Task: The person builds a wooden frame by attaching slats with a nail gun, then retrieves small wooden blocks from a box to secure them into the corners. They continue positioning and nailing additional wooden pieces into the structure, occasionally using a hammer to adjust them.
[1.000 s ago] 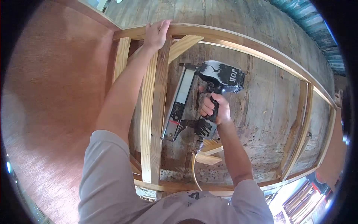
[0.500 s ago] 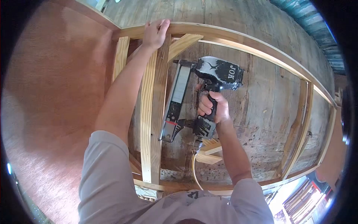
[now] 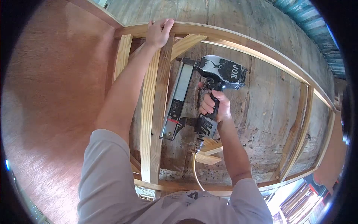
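In my right hand is a black and white air nail gun marked JOK, the fingers wrapped round its handle. Its long magazine slants down on the left, and its nose is close to the upright studs. A pale air hose runs down from the base of the handle. My left hand is closed over the far rail of a wooden frame, at the top of a darker stud. Beside that stud stands a lighter one, and a short diagonal brace meets the rail.
A reddish plywood panel borders the frame on the left. Worn boards lie behind the frame. Short wood offcuts lie below the nail gun. More studs cross at the right, near another person's arm. Corrugated sheet shows at upper right.
The nail gun and my right hand sit very slightly higher and further right in view. The left hand keeps its hold on the rail while the view shifts a little.
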A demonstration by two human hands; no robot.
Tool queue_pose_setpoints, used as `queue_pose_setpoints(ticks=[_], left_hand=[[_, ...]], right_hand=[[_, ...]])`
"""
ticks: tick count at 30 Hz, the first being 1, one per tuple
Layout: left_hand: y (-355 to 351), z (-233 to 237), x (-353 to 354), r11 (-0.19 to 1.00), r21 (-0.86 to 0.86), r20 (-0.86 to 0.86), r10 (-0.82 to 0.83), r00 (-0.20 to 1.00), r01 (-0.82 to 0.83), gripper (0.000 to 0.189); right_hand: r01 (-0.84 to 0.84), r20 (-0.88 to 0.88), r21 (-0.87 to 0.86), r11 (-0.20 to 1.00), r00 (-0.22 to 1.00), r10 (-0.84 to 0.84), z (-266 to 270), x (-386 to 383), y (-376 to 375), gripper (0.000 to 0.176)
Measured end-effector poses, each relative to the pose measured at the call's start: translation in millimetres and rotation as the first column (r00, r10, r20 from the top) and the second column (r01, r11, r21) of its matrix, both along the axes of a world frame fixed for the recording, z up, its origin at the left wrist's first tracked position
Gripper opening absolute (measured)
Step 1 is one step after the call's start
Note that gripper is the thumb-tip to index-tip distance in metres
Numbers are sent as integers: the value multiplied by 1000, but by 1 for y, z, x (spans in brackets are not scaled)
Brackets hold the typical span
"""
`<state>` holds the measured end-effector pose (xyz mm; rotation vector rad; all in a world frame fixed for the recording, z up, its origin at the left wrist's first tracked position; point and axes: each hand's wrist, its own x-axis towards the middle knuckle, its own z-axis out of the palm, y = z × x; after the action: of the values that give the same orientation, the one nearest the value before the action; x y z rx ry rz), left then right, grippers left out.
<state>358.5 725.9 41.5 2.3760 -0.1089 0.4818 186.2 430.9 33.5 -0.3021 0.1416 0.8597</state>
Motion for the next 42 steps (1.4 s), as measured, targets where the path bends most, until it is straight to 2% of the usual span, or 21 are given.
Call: queue_pose_setpoints(ticks=[10,14,15,16,17,18,20,22,23,24,25,26,28,29,31,32,34,35,37,39,42], left_hand=[[5,-11,2,1000,-28,18,11,1000,-10,47],[24,-24,10,997,-66,75,40,996,-35,41],[35,-26,14,910,-408,-8,68,998,-65,40],[43,-25,17,706,-701,-87,56,995,-101,40],[46,-32,16,395,-918,111,168,980,36,35],[47,-29,3,374,-926,121,170,978,50,35],[44,-24,-49,272,-942,293,386,874,196,32],[31,-62,-82,110,-973,223,252,942,201,25],[11,-61,-93,115,-968,242,218,945,222,24],[-1,-60,-103,-96,-993,-64,3,998,-63,28],[-13,-70,-103,-66,-989,-119,-205,972,-135,40],[-21,-87,-104,-343,-929,42,-466,884,-137,52],[-41,-75,-106,-546,-824,297,-645,704,-152,59],[-42,-70,-105,-666,-743,534,-650,541,-66,58],[-55,-71,-109,-620,-779,437,-641,631,-91,56],[-62,-74,-113,-557,-819,312,-632,710,-136,55],[-61,-56,-116,-522,-845,280,-616,736,-116,51],[-71,-66,-112,-611,-780,323,-574,753,-132,49],[-83,-68,-111,-724,-656,330,-528,783,-212,51],[-77,-66,-113,-738,-643,366,-531,764,-206,53],[-70,-59,-113,-739,-646,382,-529,758,-190,56]], right_hand=[[27,0,-29,999,1000,-27,-1,-1,0,38],[78,-10,-232,970,997,-83,42,-11,0,44],[83,4,-316,945,996,-86,48,-13,-2,39],[93,23,-402,911,996,-92,56,-14,-1,35],[102,44,-487,867,995,-93,63,-16,0,40],[92,101,-576,812,994,-41,73,-12,2,43],[91,192,-745,661,978,83,92,-11,6,53],[161,272,-861,482,947,169,107,-9,19,59],[155,280,-903,400,919,276,112,-4,13,60],[147,265,-940,308,883,387,119,4,10,60],[212,226,-973,87,827,515,131,11,17,60],[233,117,-969,-88,739,663,138,21,20,47],[393,-168,-812,-432,551,818,183,43,54,31],[616,-166,-752,-234,166,972,192,60,69,32],[843,-571,-508,-178,-175,802,190,86,82,52],[880,-644,-459,-118,-238,728,188,97,88,52],[944,-899,-276,-183,-186,397,186,110,129,46],[952,-909,-275,-134,-212,359,190,116,145,40],[968,-897,-210,140,-247,366,182,135,155,38],[972,-937,-223,75,-235,260,176,154,176,34],[934,-925,-297,200,-333,184,172,172,194,28]])
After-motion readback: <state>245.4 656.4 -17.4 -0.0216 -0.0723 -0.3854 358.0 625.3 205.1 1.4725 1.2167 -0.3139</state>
